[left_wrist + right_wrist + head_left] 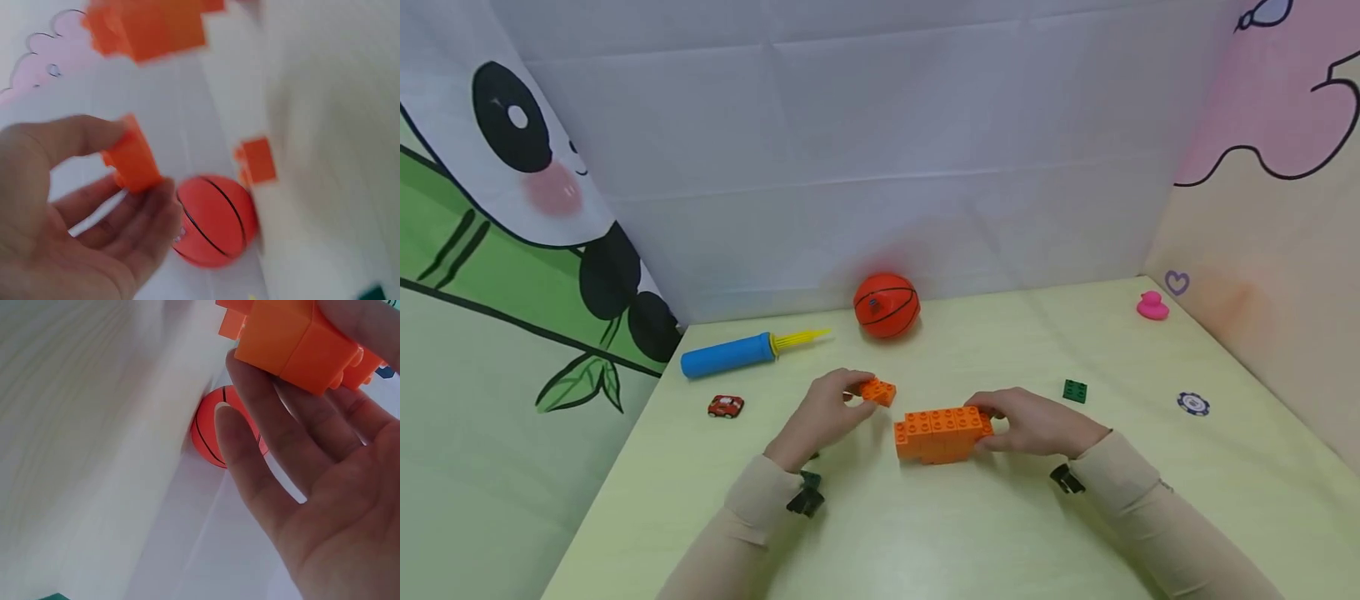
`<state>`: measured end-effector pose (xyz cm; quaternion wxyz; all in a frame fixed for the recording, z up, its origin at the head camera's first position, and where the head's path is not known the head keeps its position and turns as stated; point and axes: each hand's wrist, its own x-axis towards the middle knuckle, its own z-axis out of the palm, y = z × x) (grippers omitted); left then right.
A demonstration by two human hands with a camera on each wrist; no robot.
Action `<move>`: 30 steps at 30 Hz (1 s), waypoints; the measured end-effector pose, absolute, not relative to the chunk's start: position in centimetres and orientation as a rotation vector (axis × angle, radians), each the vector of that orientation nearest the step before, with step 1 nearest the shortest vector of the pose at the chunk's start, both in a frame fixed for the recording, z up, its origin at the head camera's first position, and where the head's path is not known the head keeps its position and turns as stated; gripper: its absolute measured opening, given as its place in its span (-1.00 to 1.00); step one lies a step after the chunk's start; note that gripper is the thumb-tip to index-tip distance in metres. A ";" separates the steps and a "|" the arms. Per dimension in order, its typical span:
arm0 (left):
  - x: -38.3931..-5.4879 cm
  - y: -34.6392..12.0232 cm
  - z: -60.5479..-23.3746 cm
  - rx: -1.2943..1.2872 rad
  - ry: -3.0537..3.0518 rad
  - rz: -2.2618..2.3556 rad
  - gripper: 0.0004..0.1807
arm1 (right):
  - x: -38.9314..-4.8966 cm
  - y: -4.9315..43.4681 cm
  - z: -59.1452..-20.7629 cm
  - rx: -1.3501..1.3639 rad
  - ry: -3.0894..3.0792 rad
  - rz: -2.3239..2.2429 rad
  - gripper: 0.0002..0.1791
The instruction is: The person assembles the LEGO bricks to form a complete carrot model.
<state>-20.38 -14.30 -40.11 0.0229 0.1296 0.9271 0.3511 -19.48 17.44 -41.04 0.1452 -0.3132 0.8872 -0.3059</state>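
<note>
My left hand [827, 412] pinches a small orange toy brick [134, 159] between thumb and fingers. A second orange brick [257, 161] shows beyond it in the left wrist view; from the head view the two crowd together at the fingertips. To the right, my right hand [1033, 421] grips the right end of a long block of joined orange bricks [936, 435], studs up, with its thumb on the near side. Its index finger [240, 434] is straight in the right wrist view. A gap separates the block from the left hand's brick.
A red basketball [887, 306] and a blue pump [727, 357] lie at the back. A red toy car [726, 406] is at left. Rightward are a green brick [1075, 391], a poker chip [1192, 404] and a pink duck [1152, 306]. Green pieces [810, 479] show by the left wrist.
</note>
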 end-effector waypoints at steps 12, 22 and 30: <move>-17.9 -8.6 -39.2 1.004 2.666 1.178 -0.55 | -19.5 17.0 -41.3 -0.956 2.557 -0.896 -0.56; -17.8 -7.6 -39.0 0.944 2.679 1.076 -0.55 | -19.5 16.9 -41.2 -0.977 2.555 -0.871 -0.53; -18.3 -7.4 -38.6 1.002 2.661 1.035 -0.56 | -19.5 17.1 -41.2 -0.973 2.563 -0.867 -0.48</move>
